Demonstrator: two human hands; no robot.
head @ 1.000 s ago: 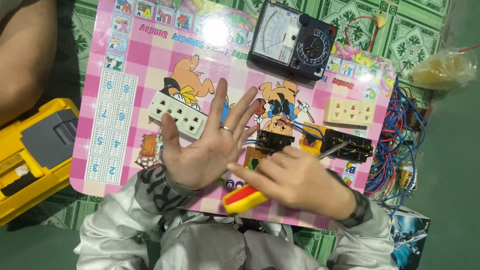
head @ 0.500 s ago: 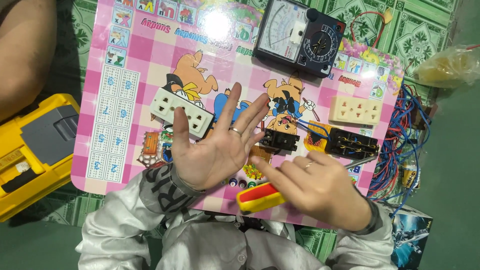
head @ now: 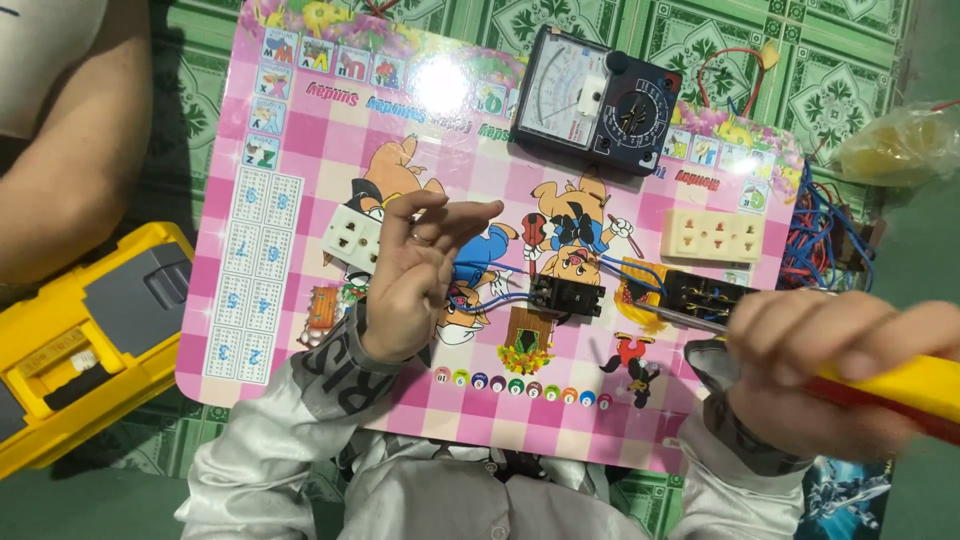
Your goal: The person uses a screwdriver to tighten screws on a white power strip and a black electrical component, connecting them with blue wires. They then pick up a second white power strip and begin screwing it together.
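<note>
My left hand [head: 415,275] hovers over the pink cartoon board [head: 300,150], turned on its edge with loosely curled fingers and nothing in it. Its fingertips are by the thin blue wires [head: 495,282] that run to a small black terminal block [head: 566,295]. A white socket [head: 350,236] lies just left of that hand. My right hand [head: 815,365] grips a screwdriver with a yellow and red handle [head: 915,390]. The screwdriver's metal shaft [head: 690,316] points left at a second black block [head: 705,293]. A cream socket strip [head: 714,235] lies above that block.
A dark analog multimeter [head: 597,100] sits at the board's top edge. A tangle of blue and red wires [head: 822,240] and a plastic bag [head: 900,145] lie to the right. A yellow toolbox [head: 80,340] is at left, with another person's arm [head: 60,150] above it.
My left hand has turned from flat and spread to edge-on with curled fingers. My right hand has pulled to the right with the screwdriver, uncovering the black blocks.
</note>
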